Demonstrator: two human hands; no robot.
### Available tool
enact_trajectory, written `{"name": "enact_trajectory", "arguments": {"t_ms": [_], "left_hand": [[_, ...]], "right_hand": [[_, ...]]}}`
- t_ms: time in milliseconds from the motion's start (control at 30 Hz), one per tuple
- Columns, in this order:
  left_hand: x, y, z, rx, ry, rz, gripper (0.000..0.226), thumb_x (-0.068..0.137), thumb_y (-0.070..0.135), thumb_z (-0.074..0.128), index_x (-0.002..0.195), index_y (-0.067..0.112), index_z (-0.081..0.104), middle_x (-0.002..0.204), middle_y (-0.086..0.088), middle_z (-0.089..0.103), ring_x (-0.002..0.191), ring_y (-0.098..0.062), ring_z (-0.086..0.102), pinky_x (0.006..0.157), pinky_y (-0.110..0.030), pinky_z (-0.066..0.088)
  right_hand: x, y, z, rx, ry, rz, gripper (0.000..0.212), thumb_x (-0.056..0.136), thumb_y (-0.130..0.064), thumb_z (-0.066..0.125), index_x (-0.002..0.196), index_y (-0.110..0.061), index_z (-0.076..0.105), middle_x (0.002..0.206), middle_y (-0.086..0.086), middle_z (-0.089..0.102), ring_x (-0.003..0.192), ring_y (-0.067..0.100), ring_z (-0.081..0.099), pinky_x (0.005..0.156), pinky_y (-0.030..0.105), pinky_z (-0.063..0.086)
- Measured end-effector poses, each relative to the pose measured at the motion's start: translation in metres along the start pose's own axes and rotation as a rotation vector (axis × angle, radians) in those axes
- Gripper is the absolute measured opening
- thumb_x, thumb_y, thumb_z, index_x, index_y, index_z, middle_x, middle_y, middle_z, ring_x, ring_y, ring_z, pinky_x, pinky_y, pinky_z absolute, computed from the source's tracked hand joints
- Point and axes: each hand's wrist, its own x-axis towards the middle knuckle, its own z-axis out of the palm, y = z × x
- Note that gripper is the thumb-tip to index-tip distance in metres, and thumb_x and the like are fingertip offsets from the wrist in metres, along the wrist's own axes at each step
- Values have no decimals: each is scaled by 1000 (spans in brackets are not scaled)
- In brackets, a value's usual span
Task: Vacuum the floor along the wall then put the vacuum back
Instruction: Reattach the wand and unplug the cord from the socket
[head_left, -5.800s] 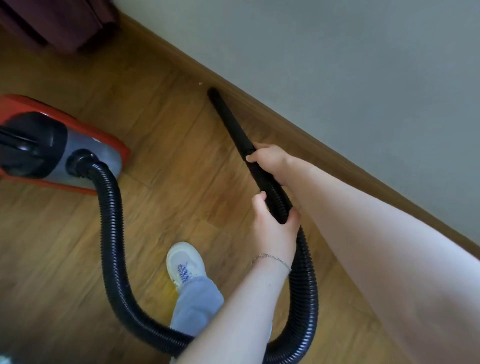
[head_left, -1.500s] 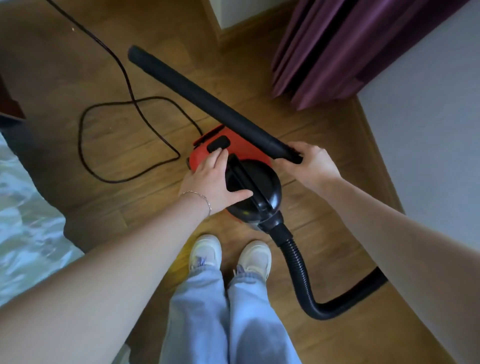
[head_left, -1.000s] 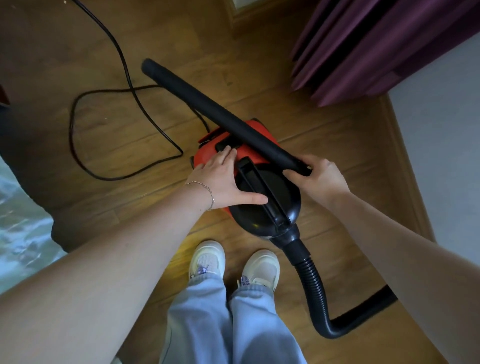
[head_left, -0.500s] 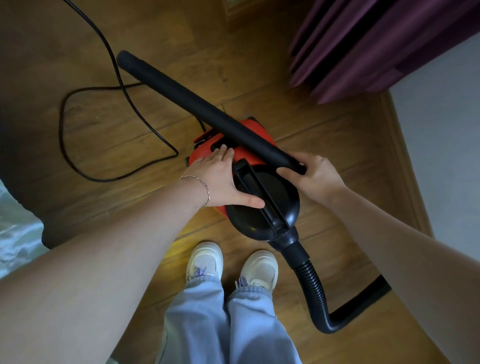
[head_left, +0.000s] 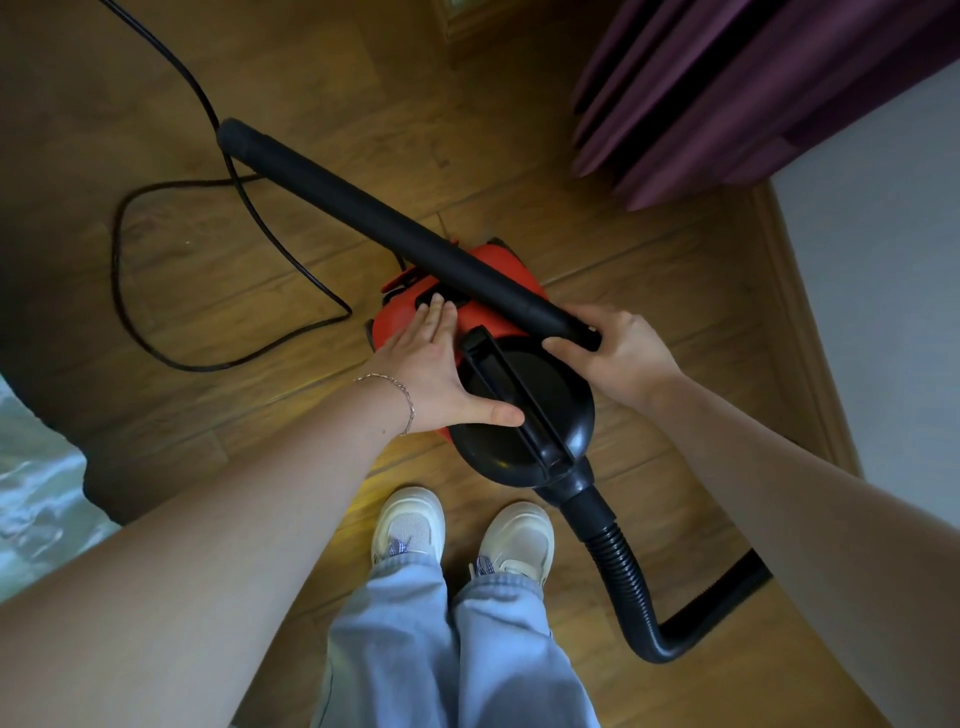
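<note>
Directly below the head camera, a red and black vacuum (head_left: 498, 374) sits on the wooden floor (head_left: 322, 78), just ahead of two white shoes (head_left: 462, 535). Left hand (head_left: 436, 374) lies flat on the vacuum's top, fingers straight and together, tips on the red part at a black button; thumb stretched out across the black dome beside the carry handle (head_left: 511, 400). A thin bracelet (head_left: 395, 389) circles that wrist. Right hand (head_left: 618, 353) grips the near end of the black tube (head_left: 395, 234), fingers curled under it, thumb on top. Tube runs up and left from that hand, crossing above the red body, far end over the floor by the power cord (head_left: 234, 208). Cord loops on the floor left of the vacuum. Ribbed hose (head_left: 623, 571) leaves the vacuum's near end and bends right, passing behind the right forearm. Purple curtain (head_left: 727, 98) hangs upper right, beside the grey wall (head_left: 883, 291) and its wooden baseboard (head_left: 800, 332). Blue jeans (head_left: 457, 649) fill the bottom middle.
</note>
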Motion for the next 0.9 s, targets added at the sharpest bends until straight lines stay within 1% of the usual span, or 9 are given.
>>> {"name": "enact_trajectory", "arguments": {"t_ms": [200,367,500,567,633,733,800,867,900], "left_hand": [[1,-2,3,-42,2,1,146,39,91,49,146,16,-16,155,0,-22,143,-14,-15,119,-40,5],[1,-3,5,-59,19,6,146,38,92,46,147,16,-15,156,0,-21,144,-14,-14,119,-42,7],[-5,0,6,-75,49,-6,141,44,90,48,148,16,-11,157,0,-16,145,-14,-8,119,-41,10],[-11,3,6,-96,69,-20,134,52,86,51,148,15,-9,158,-1,-12,145,-14,-5,119,-39,10],[-19,6,7,-111,95,-29,125,61,81,52,149,13,-5,158,-2,-7,146,-15,-1,119,-37,11],[-32,12,9,-139,143,-29,103,78,69,48,149,11,0,159,-4,0,146,-17,3,118,-35,13],[-41,15,6,-151,154,-31,91,86,62,43,149,11,2,159,-4,1,146,-17,3,118,-34,12],[-49,17,3,-157,168,-18,83,90,56,40,149,10,3,159,-4,3,145,-17,4,118,-34,13],[-54,18,1,-160,184,-9,80,91,54,40,149,10,5,159,-4,4,145,-17,4,118,-34,13]], "right_hand": [[2,0,3,-17,10,21,37,86,-39,62,123,-39,58,109,-12,63,102,10,61,90,34,52],[2,-2,3,-39,5,36,36,87,-40,61,122,-41,58,109,-14,63,102,10,60,89,33,52],[2,-7,0,-95,-14,68,37,87,-42,61,124,-39,56,106,-15,61,101,11,60,87,33,52],[-1,-9,-2,-100,-32,99,39,87,-42,61,126,-38,55,108,-11,64,99,12,61,86,34,53],[-9,-9,-3,-115,-47,120,39,87,-42,61,125,-38,56,108,-10,65,98,12,62,83,32,53],[-25,-8,-7,-145,-32,161,42,86,-42,61,127,-38,54,109,-10,64,95,11,61,80,29,52],[-36,-8,-11,-171,-26,197,45,86,-42,62,130,-39,51,108,-10,64,86,9,61,72,26,51],[-46,-11,-15,-201,-25,222,46,87,-42,62,131,-39,50,99,-11,63,73,8,62,61,26,51],[-51,-13,-16,-207,-21,229,45,87,-42,61,130,-38,50,95,-11,62,70,9,62,59,26,52]]}}
